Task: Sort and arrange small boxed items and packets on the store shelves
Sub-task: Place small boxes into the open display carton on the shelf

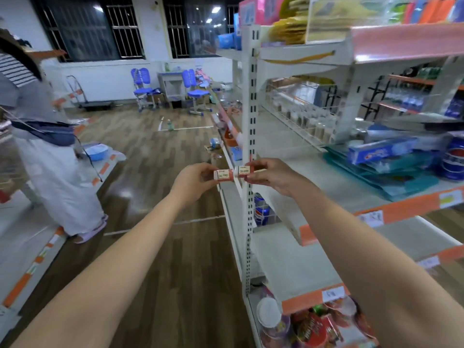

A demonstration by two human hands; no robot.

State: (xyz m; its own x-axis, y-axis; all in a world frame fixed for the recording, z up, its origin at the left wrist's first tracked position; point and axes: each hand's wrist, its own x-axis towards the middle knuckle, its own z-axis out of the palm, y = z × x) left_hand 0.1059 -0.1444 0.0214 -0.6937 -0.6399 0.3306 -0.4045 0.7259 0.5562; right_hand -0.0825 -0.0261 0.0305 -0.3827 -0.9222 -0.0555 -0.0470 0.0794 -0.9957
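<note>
Left hand [193, 178] pinches small box [223, 174]; right hand [270, 175] pinches second box [244, 171]

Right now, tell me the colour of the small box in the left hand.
The small box is red with a white label and white end, clearest in the head view.

Light: bright, even, ceiling lamps mirrored in dark barred windows [82, 28] | Glare: glossy brown wood-plank floor [150, 172] | Blur: soft overall, edges bowed

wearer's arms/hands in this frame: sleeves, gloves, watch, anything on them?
Both forearms are bare as far as the frame shows, with no sleeve in view. The left hand and right hand wear no gloves, and no watch, band or ring is visible on either wrist.
</note>
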